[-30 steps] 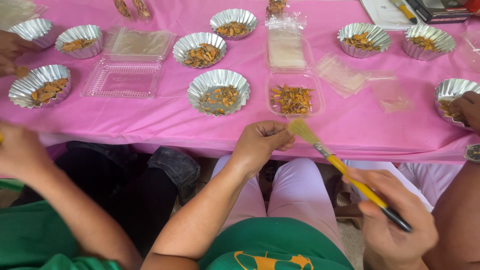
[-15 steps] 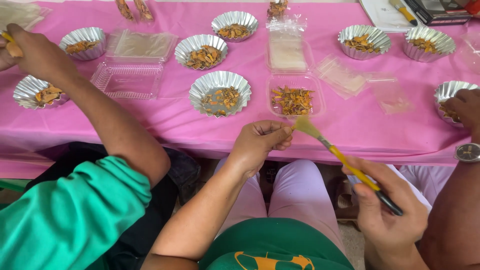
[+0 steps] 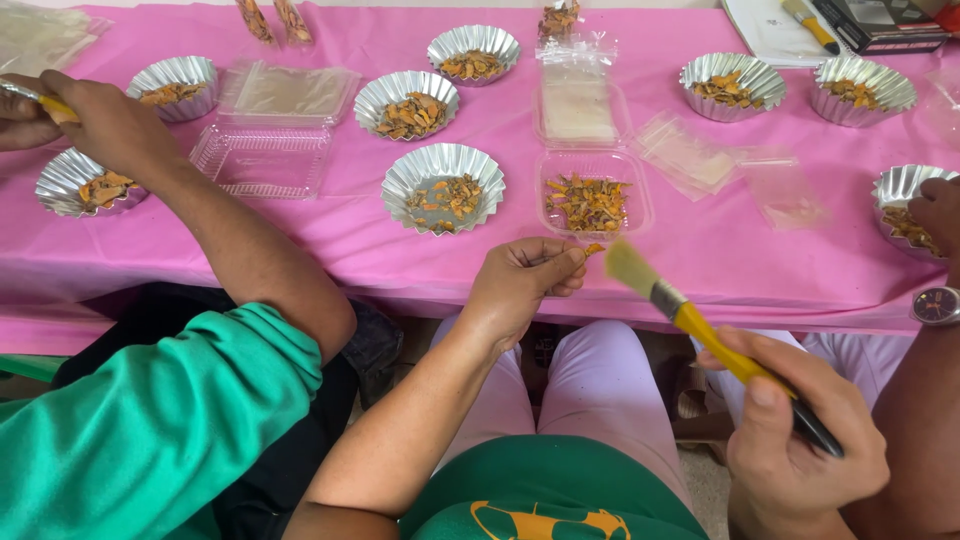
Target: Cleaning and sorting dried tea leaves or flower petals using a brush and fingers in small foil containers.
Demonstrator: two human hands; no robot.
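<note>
Pink tablecloth [image 3: 700,250] covers the long table, likely to keep crumbs visible and off the surface. On it, an open clear hinged clamshell box [image 3: 262,158] sits empty, left of centre; a smaller clear tray [image 3: 592,205] of orange-brown dried pieces lies just above the person's hands, within easy reach. Fluted foil cups [image 3: 443,187] with the same pieces are spread in rows, one per spot. Flat clear bags [image 3: 685,152] lie right of the tray. Right hand [image 3: 800,440] is wrapped around a yellow-handled brush [image 3: 700,330], bristles aimed at the left hand [image 3: 525,285], which pinches one small orange piece [image 3: 594,249] at the table edge, held off the cloth, seemingly for brushing. A co-worker's hand [image 3: 110,125] at left grips another yellow-handled tool.
</note>
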